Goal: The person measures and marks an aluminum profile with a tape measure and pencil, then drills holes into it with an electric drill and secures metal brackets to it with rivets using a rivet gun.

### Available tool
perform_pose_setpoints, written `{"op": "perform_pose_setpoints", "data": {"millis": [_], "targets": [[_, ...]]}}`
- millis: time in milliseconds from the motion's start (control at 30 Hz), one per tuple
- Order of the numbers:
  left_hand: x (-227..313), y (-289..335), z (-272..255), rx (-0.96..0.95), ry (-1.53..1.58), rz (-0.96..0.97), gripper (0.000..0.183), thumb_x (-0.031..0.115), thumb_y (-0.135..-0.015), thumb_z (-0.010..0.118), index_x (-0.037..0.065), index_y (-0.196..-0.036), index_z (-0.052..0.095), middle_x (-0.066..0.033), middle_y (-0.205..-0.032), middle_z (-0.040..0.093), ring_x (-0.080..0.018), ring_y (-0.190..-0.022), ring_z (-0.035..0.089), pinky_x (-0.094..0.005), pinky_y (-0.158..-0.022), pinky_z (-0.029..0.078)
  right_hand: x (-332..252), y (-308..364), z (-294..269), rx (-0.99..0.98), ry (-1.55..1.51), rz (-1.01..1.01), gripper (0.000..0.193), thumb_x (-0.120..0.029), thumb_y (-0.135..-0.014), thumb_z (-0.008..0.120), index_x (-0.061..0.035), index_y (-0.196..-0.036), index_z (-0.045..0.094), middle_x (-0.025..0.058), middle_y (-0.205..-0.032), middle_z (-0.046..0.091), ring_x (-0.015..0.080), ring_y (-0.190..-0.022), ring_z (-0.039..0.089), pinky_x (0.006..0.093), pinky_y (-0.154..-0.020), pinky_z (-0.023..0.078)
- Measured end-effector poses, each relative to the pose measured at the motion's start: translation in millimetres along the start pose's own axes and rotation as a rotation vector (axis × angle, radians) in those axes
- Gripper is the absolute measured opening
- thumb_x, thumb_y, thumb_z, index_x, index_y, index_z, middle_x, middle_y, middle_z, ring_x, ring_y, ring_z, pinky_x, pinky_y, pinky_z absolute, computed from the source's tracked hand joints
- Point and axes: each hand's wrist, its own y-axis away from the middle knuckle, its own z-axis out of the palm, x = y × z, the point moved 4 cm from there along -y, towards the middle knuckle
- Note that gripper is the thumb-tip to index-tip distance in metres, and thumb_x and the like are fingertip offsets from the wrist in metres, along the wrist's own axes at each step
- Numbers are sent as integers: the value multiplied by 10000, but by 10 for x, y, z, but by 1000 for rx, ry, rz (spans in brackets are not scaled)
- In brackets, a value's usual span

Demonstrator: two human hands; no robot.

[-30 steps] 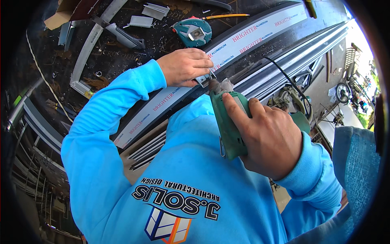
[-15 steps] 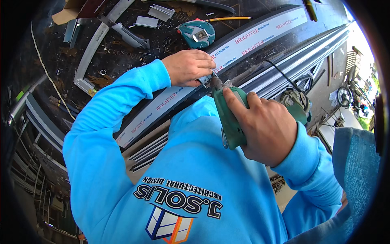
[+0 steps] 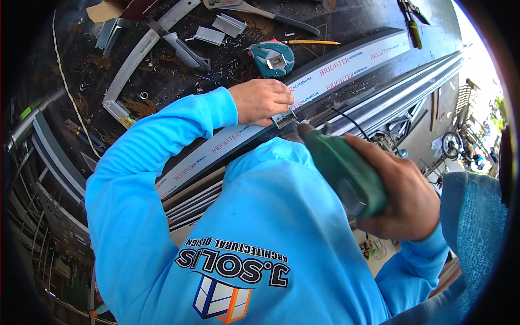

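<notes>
My left hand [image 3: 264,102] presses a small cut metal channel piece [image 3: 285,118] against a long aluminum profile [image 3: 336,69] covered in white printed film. Its fingers are closed over the piece, partly hiding it. My right hand [image 3: 403,187] is wrapped round a green corded power drill [image 3: 346,168], slightly blurred. The drill's nose points at the small piece and sits just to its right, apart from it. Just beyond my left hand lies a teal tape measure [image 3: 272,58], with a yellow pencil [image 3: 311,42] behind it.
Cut channel offcuts [image 3: 230,25], a grey-handled tool [image 3: 187,51] and a bent metal frame [image 3: 130,70] lie on the dark worktable [image 3: 346,16]. Pliers [image 3: 413,24] rest at the far right. Long metal bars [image 3: 401,103] run alongside the near edge. A black cord [image 3: 351,122] crosses them.
My right hand has drawn the drill back to the right and slightly down, away from the small channel piece. My left hand keeps its hold. The whole view has shifted slightly.
</notes>
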Motion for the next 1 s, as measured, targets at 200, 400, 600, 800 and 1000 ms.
{"op": "perform_pose_setpoints", "data": {"millis": [200,400,600,800,1000], "targets": [[242,-50,-19,-60,-176,-83,499,221,-652,818,63,-1093,645,-106,-1325,544,-277,-1316,444,-432,-1152,306,806,128,-435,499,-594,-335,1183,-252,-574,866,-66,-1527,191,184,-1415,473,292,-1270,522,387,-1062,420],[184,-17,-887,313,-89,-452,385,248,-724,800,63,-1028,655,-123,-1138,614,-318,-1090,576,-438,-947,453,1816,-1644,-883,810,148,-14,1268,-303,-565,867,-89,-1539,84,316,-1246,501,472,-1122,562,452,-994,472],[-930,1483,-2489,710,-598,-1241,250,120,-891,584,64,-1113,686,-175,-1143,672,-374,-984,664,-428,-828,538,1420,-2207,-1194,1047,510,-77,1031,-294,-649,757,-110,-1514,225,277,-1386,368,482,-1307,349,526,-1058,328],[-1990,1495,-2613,-82,-497,-1707,416,194,-862,618,107,-1269,617,-192,-1257,622,-387,-1187,565,-436,-1001,472,749,-2687,-283,519,423,-546,374,-191,-765,631,-58,-1115,622,158,-1073,609,330,-986,615,447,-796,545],[-2382,1601,-2341,-89,-526,-1740,512,221,-818,669,88,-1305,582,-192,-1294,600,-380,-1224,539,-422,-1026,455,705,-2873,-364,606,446,-496,340,-102,-780,650,-48,-1100,549,155,-1086,595,325,-1024,606,425,-832,523]]}}
